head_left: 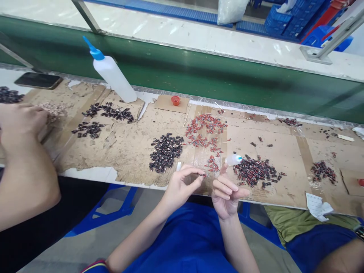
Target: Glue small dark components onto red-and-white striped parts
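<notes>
My left hand (184, 184) pinches a small red-and-black part (203, 175) between thumb and fingertips, above the table's near edge. Beside it, my right hand (226, 193) is turned palm up, its fingers partly curled and its thumb and index finger apart. Just beyond the right index fingertip is a small white bottle (232, 159) with a blue tip; whether the finger touches it I cannot tell. Small red pieces (203, 129) lie scattered past my hands. To the left is a heap of black pieces (166, 152), and to the right a heap of red-and-black parts (256, 170).
A large white bottle (115, 77) with a blue nozzle leans at the back left, near a phone (38, 80). A red cup (175, 100) stands on cardboard (131, 140). Another person's arm (25, 163) reaches in at left; someone sits at right. Behind runs a green belt (199, 70).
</notes>
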Demonstrator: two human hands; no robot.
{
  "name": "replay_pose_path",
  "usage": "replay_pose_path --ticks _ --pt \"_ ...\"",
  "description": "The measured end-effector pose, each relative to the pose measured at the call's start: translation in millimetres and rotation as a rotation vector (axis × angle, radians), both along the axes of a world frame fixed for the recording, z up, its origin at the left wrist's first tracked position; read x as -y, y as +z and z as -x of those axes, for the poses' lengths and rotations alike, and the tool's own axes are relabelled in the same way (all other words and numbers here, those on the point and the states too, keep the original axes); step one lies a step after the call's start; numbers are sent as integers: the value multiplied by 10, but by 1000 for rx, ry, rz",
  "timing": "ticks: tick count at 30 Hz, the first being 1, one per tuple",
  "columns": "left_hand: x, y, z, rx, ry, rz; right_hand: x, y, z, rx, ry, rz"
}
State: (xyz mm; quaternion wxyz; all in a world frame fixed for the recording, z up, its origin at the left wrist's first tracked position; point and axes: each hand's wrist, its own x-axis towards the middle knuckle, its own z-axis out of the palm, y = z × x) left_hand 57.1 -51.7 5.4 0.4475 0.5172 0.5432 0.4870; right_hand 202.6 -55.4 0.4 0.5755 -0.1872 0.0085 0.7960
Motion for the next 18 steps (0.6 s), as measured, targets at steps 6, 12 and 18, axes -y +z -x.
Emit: replay_pose_path --ticks 6,12,18 --pt "21 81 -5 -31 -22 0 9 -32 -35 -81 9 -67" --pt "42 108 -15 -16 -35 23 6 17 -33 25 -7 -37" --pt "56 90 -32 34 -31 29 -12 63 -49 186 21 -89"
